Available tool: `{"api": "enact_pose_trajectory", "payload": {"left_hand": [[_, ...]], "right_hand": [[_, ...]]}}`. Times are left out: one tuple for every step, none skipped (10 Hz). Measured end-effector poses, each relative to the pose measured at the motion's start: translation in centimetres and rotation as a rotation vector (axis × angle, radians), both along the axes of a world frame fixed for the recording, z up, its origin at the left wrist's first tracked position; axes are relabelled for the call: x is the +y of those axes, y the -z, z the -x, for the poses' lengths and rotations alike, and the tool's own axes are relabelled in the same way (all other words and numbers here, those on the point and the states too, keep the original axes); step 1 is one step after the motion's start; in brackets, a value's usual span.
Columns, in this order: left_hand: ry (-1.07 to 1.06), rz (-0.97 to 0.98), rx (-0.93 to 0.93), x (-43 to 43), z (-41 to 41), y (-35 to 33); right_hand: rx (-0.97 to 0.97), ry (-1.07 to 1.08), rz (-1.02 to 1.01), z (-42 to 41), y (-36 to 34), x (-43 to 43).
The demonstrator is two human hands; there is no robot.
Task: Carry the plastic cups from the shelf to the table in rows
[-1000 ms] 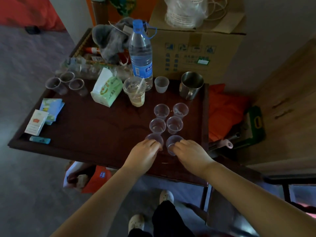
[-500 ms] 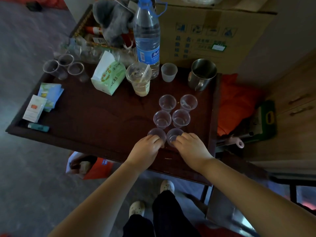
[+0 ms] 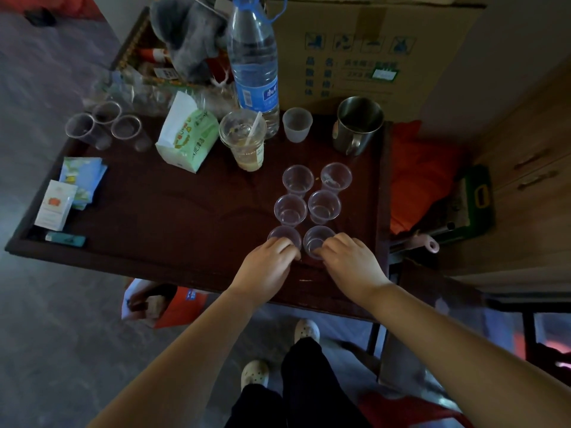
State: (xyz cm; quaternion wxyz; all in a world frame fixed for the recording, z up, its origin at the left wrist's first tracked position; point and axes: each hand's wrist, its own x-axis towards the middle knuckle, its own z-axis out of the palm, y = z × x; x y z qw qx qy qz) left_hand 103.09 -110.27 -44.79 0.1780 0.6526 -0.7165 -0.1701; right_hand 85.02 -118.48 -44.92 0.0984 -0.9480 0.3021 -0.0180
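Dark wooden bench (image 3: 154, 230) on a grey floor (image 3: 46, 350), cardboard box (image 3: 370, 50) behind. Six clear plastic cups (image 3: 323, 206) stand in paired rows; left hand (image 3: 267, 267) and right hand (image 3: 350, 264) each pinch a nearest cup.

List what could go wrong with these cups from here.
1. The left hand and right hand each touch a light near-row cup; a jerky release may tip it.
2. The middle-row cups sit very close, so a nudge could push them out of line.
3. The grid lies close to the table's right edge, where a knocked cup could fall.
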Motion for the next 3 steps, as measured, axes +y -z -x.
{"api": "enact_pose_trajectory", "payload": {"left_hand": [[0.007, 0.005, -0.008, 0.2, 0.2, -0.5], [0.020, 0.025, -0.008, 0.5, 0.0, -1.4], [0.040, 0.061, -0.001, 1.3, -0.2, -2.3]], "right_hand": [[0.001, 0.034, -0.016, 0.3, -0.6, 0.6], [-0.020, 0.058, -0.009, 0.6, -1.8, 1.3], [-0.066, 0.122, 0.024, 0.6, -3.1, 2.4]]}}
